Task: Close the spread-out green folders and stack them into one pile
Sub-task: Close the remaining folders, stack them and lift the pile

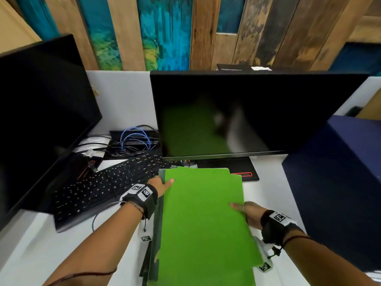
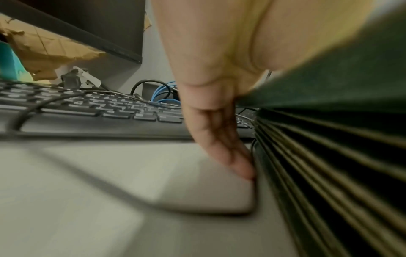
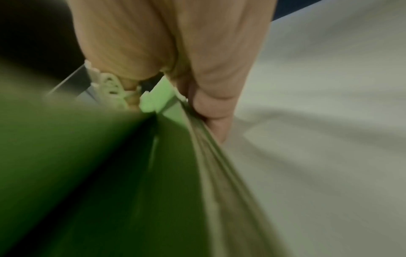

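A pile of green folders [image 1: 202, 219] lies closed on the white desk [image 1: 270, 195], long side running away from me. My left hand [image 1: 162, 184] holds its far left edge, thumb on the top folder. In the left wrist view its fingers [image 2: 222, 139] run down the side of the layered folder edges [image 2: 329, 156] to the desk. My right hand [image 1: 245, 211] grips the right edge, thumb on top. In the right wrist view its fingers [image 3: 215, 111] curl against the folder edges [image 3: 208, 173], and the top cover stands slightly lifted from the rest.
A black keyboard [image 1: 107, 186] lies just left of the pile, with tangled cables [image 1: 134, 139] behind it. A dark monitor [image 1: 226, 114] stands right behind the folders and another monitor [image 1: 41, 110] at the left. A dark blue box [image 1: 340, 182] stands at the right.
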{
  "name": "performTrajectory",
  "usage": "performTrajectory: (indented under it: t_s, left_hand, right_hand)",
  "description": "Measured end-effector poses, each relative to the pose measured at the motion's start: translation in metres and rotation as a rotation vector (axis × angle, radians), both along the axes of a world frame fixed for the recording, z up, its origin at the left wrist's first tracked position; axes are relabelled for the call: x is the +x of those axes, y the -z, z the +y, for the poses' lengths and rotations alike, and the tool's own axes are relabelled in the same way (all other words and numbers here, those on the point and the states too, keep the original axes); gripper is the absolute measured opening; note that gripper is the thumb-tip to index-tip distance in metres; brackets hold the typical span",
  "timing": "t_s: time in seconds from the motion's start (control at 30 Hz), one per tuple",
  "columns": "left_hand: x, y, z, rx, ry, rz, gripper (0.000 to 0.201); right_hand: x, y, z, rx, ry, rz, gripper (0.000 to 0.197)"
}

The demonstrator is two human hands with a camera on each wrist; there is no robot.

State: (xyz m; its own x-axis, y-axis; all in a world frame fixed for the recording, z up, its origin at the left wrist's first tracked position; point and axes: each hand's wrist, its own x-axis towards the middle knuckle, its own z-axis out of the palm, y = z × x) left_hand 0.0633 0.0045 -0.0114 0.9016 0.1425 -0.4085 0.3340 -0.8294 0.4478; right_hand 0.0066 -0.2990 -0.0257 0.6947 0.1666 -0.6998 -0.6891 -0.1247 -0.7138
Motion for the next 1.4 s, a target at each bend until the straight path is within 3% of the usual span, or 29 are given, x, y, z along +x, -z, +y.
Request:
performTrajectory:
  t_s: [0.03, 0.2, 0.33, 0.37, 0.47, 0.5, 0.57, 0.67, 0.73, 0.8, 0.93, 1.13, 1.3, 1.4]
  left_hand:
    - [-0.002, 0.002, 0.0, -0.032, 0.02, 0.013, 0.068]
    - [-0.011, 0.003, 0.003, -0.163, 0.035, 0.061, 0.073]
    - [-0.01, 0.007, 0.011, -0.162, -0.001, 0.023, 0.06]
    - [-0.01, 0.005, 0.013, -0.207, -0.03, -0.008, 0.061]
    - [-0.008, 0.002, 0.02, -0.432, -0.147, -0.085, 0.072]
    - [-0.008, -0.002, 0.021, -0.498, -0.159, -0.093, 0.075]
    - [-0.008, -0.009, 0.026, -0.586, -0.122, -0.07, 0.094]
    - [-0.016, -0.018, 0.03, -0.664, -0.139, 0.065, 0.142]
    - [-0.021, -0.017, 0.035, -0.675, -0.145, 0.086, 0.159]
    - [-0.028, -0.026, 0.038, -0.725, -0.115, 0.027, 0.154]
    - [-0.044, -0.08, 0.031, -0.871, 0.025, -0.154, 0.11]
    - [-0.065, -0.157, 0.03, -0.884, 0.137, -0.501, 0.083]
    - [-0.077, -0.17, 0.032, -0.857, 0.037, -0.643, 0.091]
    - [-0.087, -0.166, 0.029, -0.856, 0.05, -0.732, 0.094]
  right_hand:
    - [-0.001, 0.003, -0.001, -0.041, -0.005, -0.025, 0.117]
    - [-0.01, 0.02, -0.006, -0.024, 0.025, -0.183, 0.118]
    - [-0.02, -0.003, 0.003, 0.071, 0.091, -0.263, 0.112]
    - [-0.022, -0.014, 0.006, 0.092, 0.099, -0.284, 0.106]
    - [-0.027, -0.034, 0.01, 0.132, 0.089, -0.329, 0.048]
    - [-0.028, -0.035, 0.009, 0.137, 0.093, -0.341, 0.043]
    - [-0.031, -0.04, 0.009, 0.142, 0.082, -0.379, 0.055]
    - [-0.04, -0.041, 0.003, 0.142, 0.06, -0.419, 0.095]
    - [-0.045, -0.043, 0.0, 0.139, 0.036, -0.46, 0.103]
    - [-0.048, -0.048, -0.002, 0.113, 0.004, -0.488, 0.099]
    - [-0.042, -0.067, -0.001, 0.006, -0.015, -0.602, 0.052]
    - [-0.023, -0.105, 0.011, -0.084, 0.001, -0.837, 0.041]
    - [-0.014, -0.118, 0.021, -0.032, -0.01, -0.899, 0.051]
    - [-0.013, -0.121, 0.025, 0.043, -0.057, -0.849, 0.077]
